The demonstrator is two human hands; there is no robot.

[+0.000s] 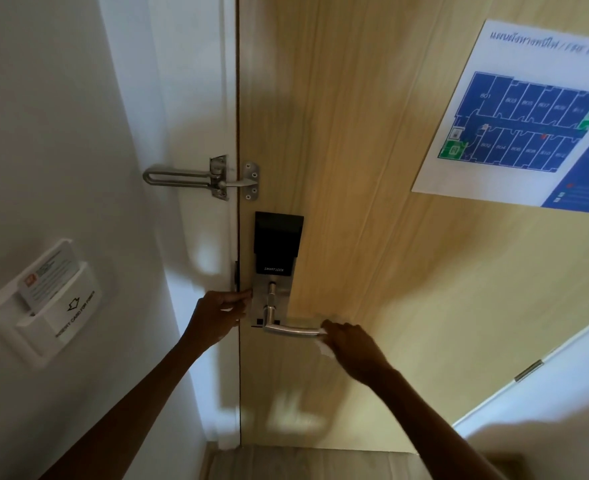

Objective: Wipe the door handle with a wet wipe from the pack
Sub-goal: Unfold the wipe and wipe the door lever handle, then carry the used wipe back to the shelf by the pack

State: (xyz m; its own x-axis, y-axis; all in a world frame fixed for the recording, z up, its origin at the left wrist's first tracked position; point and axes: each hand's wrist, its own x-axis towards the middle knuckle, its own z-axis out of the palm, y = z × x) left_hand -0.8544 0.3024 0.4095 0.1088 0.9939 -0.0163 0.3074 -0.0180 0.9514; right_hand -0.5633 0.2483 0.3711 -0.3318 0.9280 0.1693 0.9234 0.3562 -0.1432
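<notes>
A silver lever door handle (pixel 288 329) sticks out to the right from a smart lock plate (pixel 273 282) on the wooden door (pixel 372 220). My right hand (pixel 353 344) grips a white wet wipe (pixel 322 348) around the free end of the lever. My left hand (pixel 222 315) rests against the door edge just left of the lock plate, fingertips touching the plate's side, holding nothing. The wipe pack is not in view.
A metal swing-bar door guard (pixel 196 177) sits above the lock. A key-card power slot (pixel 48 303) with a card hangs on the white wall at left. A floor-plan poster (pixel 525 123) is stuck on the door's upper right. A hinge (pixel 528 370) shows at lower right.
</notes>
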